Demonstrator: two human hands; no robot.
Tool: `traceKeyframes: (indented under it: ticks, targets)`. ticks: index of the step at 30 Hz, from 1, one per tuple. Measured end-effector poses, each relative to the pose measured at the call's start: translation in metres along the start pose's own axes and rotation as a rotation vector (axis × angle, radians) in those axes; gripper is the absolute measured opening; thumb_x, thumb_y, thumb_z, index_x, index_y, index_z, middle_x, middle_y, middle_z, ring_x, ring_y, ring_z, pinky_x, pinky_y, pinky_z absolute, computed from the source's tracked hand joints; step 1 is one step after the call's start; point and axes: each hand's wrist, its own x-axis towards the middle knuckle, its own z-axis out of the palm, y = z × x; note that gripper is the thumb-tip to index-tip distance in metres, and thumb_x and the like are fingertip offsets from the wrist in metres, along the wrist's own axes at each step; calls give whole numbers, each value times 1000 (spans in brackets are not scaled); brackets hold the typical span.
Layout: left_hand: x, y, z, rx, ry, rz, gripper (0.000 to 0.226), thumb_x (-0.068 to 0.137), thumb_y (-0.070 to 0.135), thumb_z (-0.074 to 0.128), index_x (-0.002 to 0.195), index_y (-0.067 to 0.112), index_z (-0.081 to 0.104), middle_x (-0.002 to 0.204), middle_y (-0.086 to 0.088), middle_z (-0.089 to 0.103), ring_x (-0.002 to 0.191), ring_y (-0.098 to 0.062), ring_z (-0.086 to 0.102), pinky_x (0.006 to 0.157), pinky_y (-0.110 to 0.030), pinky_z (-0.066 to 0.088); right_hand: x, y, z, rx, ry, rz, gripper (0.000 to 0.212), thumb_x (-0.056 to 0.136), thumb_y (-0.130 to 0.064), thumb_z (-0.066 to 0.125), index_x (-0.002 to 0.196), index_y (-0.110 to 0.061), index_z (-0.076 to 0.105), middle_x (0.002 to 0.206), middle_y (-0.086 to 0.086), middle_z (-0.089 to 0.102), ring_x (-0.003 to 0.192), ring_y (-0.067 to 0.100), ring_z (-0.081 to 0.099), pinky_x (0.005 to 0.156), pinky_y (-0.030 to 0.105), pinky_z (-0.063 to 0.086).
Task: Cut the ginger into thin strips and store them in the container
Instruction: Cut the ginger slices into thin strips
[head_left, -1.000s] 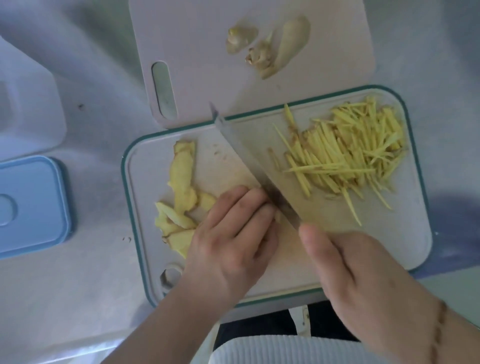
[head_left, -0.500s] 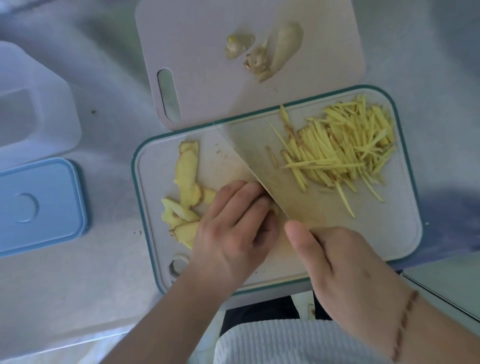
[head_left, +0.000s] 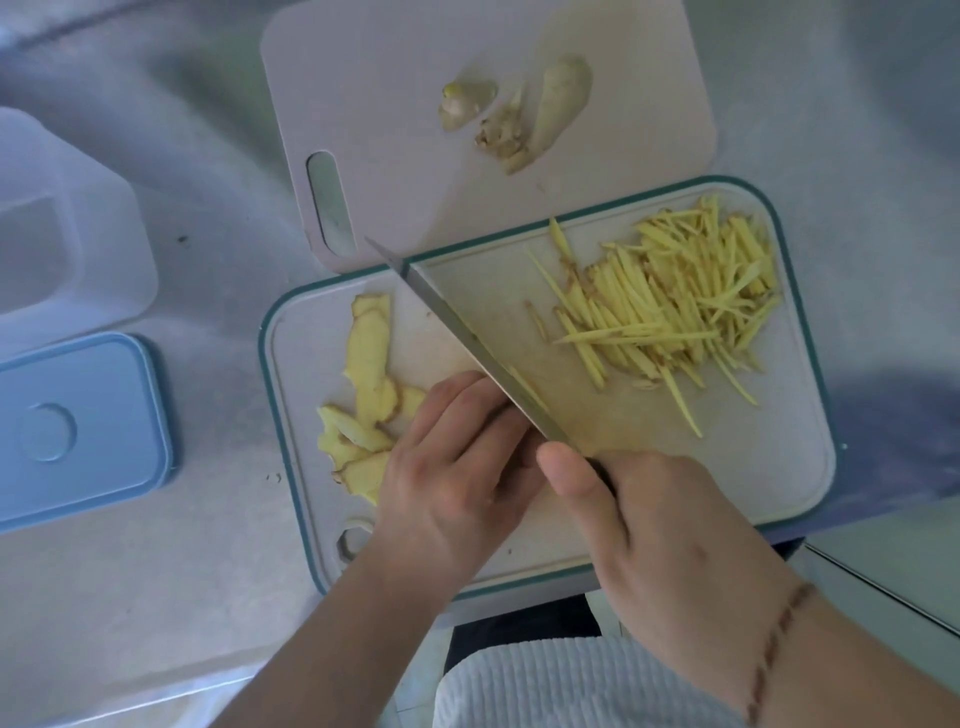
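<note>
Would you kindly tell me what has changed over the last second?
The knife tipped flat against the board half a second ago and now stands on edge again beside the left hand. The right hand keeps its grip; strips and slices unchanged.
</note>
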Motion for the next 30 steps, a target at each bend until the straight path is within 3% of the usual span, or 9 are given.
traceKeyframes:
  ticks: [6, 8, 13, 17, 19, 22, 25, 28, 30]
  targets:
    - [1, 1, 1, 22, 23, -15, 12, 76, -5, 82, 87, -3, 78, 97, -13, 73, 96, -26, 67, 94, -27, 52, -32, 17, -1, -25, 51, 89, 84, 74, -88, -1, 47, -19, 39, 49, -1, 48, 56, 10, 51, 53, 31, 39]
    - [1, 1, 1, 10, 20, -14, 9, 78, -4, 80, 87, -3, 78, 97, -13, 73, 97, -25, 67, 94, -27, 52, -22, 14, 3, -32, -3, 91, 83, 69, -88, -7, 47, -19, 36, 56, -8, 54, 63, 9, 52, 58, 25, 40]
    - [2, 0, 1, 13, 16, -12, 7, 78, -3, 80, 85, -2, 78, 96, -12, 73, 96, -24, 67, 93, -27, 52, -5, 5, -4, 72, -54, 19, 74, 73, -84, 5, 49, -18, 30, 47, -4, 46, 45, 13, 43, 46, 20, 33]
    - [0, 0, 0, 20, 25, -9, 7, 77, -3, 81, 83, -2, 78, 93, -11, 73, 93, -24, 68, 92, -27, 53, -27, 5, -3, 78, -50, 155, 91, 43, -101, -8, 53, -28, 45, 50, -7, 57, 49, -4, 53, 51, 12, 40]
    - [-1, 1, 1, 19, 23, -8, 7, 79, -3, 80, 84, -1, 78, 93, -11, 73, 92, -26, 70, 91, -28, 54, -23, 9, -1, -2, -38, 87, 89, 58, -95, -9, 52, -23, 44, 57, -12, 58, 62, 3, 55, 56, 21, 42]
    - [-1, -1, 0, 14, 10, -4, 5, 83, -1, 78, 88, -1, 79, 96, -11, 73, 95, -27, 69, 91, -28, 53, -5, 2, -1, 4, -72, 13, 74, 78, -78, -3, 52, -21, 36, 53, -18, 52, 51, 12, 48, 50, 24, 37]
    - [-2, -1, 0, 4, 21, -15, 6, 83, 1, 79, 89, -1, 79, 97, -11, 73, 96, -26, 68, 90, -29, 54, -5, -4, -1, 44, -54, 42, 69, 72, -79, 4, 55, -22, 40, 46, -8, 50, 46, 11, 47, 48, 20, 38]
    - [-1, 0, 0, -8, 37, -24, 6, 80, -1, 81, 85, -1, 79, 95, -11, 74, 96, -24, 67, 91, -27, 54, -27, 3, -1, 110, -17, 142, 84, 55, -97, -5, 55, -30, 46, 46, -8, 56, 40, -5, 49, 47, 9, 39]
    - [0, 0, 0, -3, 37, -23, 7, 78, -2, 82, 84, -1, 79, 95, -11, 74, 96, -22, 66, 93, -26, 53, -37, 14, 1, 58, 37, 94, 85, 66, -95, 1, 52, -26, 50, 55, -4, 58, 50, -2, 53, 57, 18, 43]
